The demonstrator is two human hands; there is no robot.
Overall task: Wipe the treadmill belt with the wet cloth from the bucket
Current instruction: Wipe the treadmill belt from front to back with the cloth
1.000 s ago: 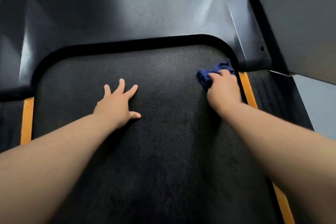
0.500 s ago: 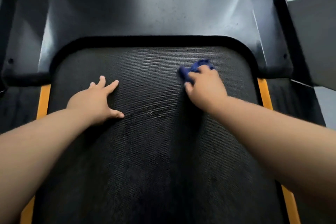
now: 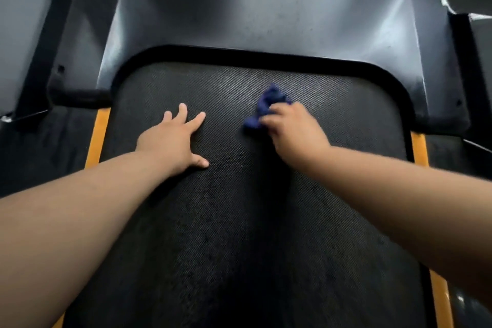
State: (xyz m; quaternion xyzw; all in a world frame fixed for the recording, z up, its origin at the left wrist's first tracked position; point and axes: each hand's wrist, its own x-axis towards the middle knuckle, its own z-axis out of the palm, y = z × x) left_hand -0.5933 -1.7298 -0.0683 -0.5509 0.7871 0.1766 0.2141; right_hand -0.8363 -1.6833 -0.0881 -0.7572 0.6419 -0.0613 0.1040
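Blue cloth (image 3: 266, 106) bunched on the belt (image 3: 239, 221) near its front, right hand (image 3: 295, 136) fingers curled round it; left hand (image 3: 170, 141) flat, fingers spread, near: a leftward stroke could bump it, bunching may skip strips; black front rim (image 3: 266, 54) close ahead, open belt rearward and rightward.

The cloth (image 3: 269, 104) bunched under the right hand's (image 3: 295, 133) fingers (image 3: 269, 122) is deep navy blue, plain and unpatterned. The treadmill belt (image 3: 239, 221) beneath the left hand's (image 3: 170, 141) spread fingers (image 3: 198, 118) is black with a fine, even dotted grain, darker and blotchier behind both sets of fingers. Ahead of the fingertips runs a solid black rim (image 3: 266, 57), then a glossy grey motor cover (image 3: 266, 13) with faint dark specks. Outward of each hand's fingers lies an orange-yellow stripe (image 3: 98, 136).
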